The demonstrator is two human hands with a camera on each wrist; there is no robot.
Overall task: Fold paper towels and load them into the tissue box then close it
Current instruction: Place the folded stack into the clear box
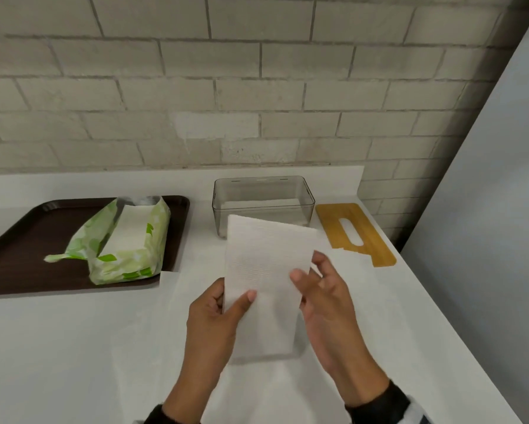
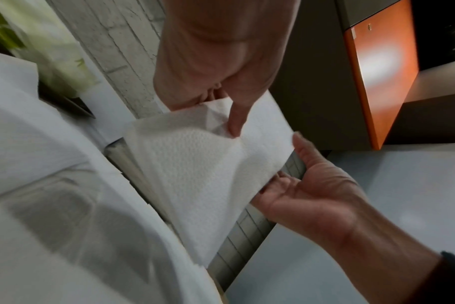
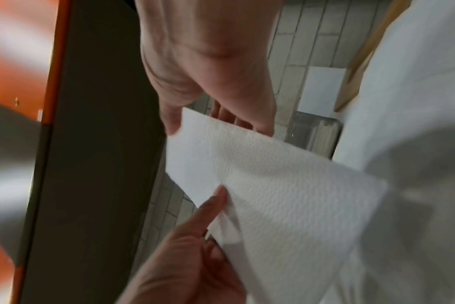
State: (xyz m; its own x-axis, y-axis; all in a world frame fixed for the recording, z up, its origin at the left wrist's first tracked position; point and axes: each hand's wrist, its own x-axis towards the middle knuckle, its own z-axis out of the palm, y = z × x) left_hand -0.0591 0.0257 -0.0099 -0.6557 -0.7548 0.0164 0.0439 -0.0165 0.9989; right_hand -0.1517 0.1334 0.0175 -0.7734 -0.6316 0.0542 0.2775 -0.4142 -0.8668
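I hold a folded white paper towel (image 1: 266, 270) upright above the counter with both hands. My left hand (image 1: 242, 301) pinches its lower left edge, thumb on the front and fingers behind. My right hand (image 1: 306, 270) holds the right edge, thumb on the front and fingers spread behind. The left wrist view shows the left thumb (image 2: 234, 123) pressing into the towel (image 2: 195, 164). The clear tissue box (image 1: 263, 203) stands open just beyond the towel. Its bamboo lid (image 1: 355, 234), with a slot, lies flat to the right of it.
A green pack of paper towels (image 1: 122, 240), torn open, lies on a brown tray (image 1: 21, 240) at the left. An unfolded sheet (image 1: 183, 289) lies flat on the white counter (image 1: 58, 347) under my hands. A brick wall runs behind, and the counter edge falls off at the right.
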